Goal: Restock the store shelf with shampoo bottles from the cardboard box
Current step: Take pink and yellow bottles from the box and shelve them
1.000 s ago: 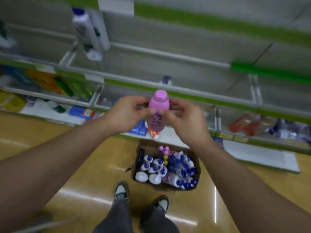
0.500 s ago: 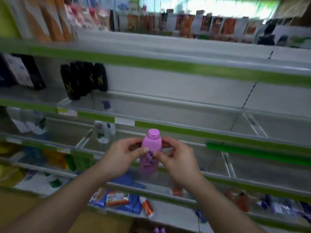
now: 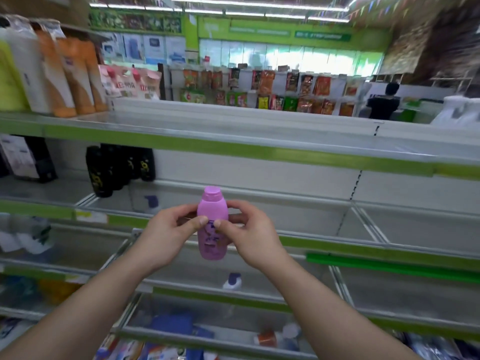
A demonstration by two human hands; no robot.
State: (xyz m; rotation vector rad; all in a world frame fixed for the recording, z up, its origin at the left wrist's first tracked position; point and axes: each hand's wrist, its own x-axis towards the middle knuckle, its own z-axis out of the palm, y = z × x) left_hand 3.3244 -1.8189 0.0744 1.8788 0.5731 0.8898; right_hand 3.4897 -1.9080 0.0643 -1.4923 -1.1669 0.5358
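The person holds a small pink plastic shampoo bottle [image 3: 211, 242] upright in both hands, out in front of the white metal store shelf with green edge strips [image 3: 259, 152]. It is in the air, not resting on any tier. The bottle has rounded shoulders, a body that tapers slightly towards the base, and a flip-top cap in the same pink. A dark purple label sits on its front, too blurred to read.

The left hand [image 3: 166, 237] grasps it from the left, thumb pressed to the front just above the label and fingers curled round the back. The right hand [image 3: 253, 235] mirrors this from the other side, so the two thumb tips almost meet across the bottle's middle.

Behind it, the tiers are largely bare. A row of black bottles [image 3: 119, 170] stands on the tier to the upper left, and tall orange-and-white bottles [image 3: 72, 76] line the top shelf above them. Lower down, almost directly beneath the bottle, a small white bottle with a blue cap [image 3: 232, 280] stands alone. Far off to the right, a person in a dark top [image 3: 383, 102] stands near a counter.
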